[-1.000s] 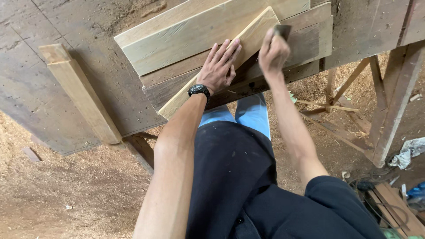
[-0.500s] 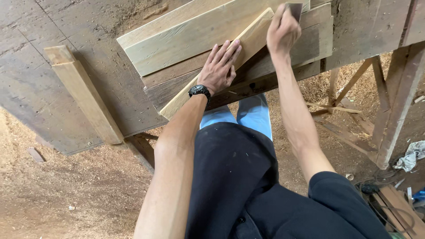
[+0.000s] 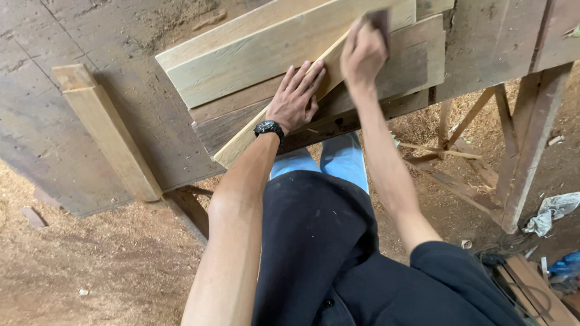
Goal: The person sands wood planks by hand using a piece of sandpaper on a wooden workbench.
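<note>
— Head view: what takes up the most room?
— Worn grey counter (image 3: 72, 72) with sawdust on it, above a sawdust-strewn floor (image 3: 90, 271). On it lies a stack of wide planks (image 3: 254, 66), and off to the left a single thick timber block (image 3: 109, 133), well apart from the stack.

— And the piece being worked?
— Narrow pale strip (image 3: 241, 142), laid slantwise across the stack, its near end jutting past the counter edge.

— The hands?
— Left hand (image 3: 296, 99), with a black wristwatch (image 3: 269, 128), lies flat on the strip, fingers spread and gripping nothing. Right hand (image 3: 362, 54) is closed round a small dark thing, possibly a sanding block (image 3: 380, 18); the fist hides most of it, and it covers the strip's far end.

— Anything else?
— Crumpled cloth (image 3: 553, 211) on the floor at right, beside the counter's legs.
</note>
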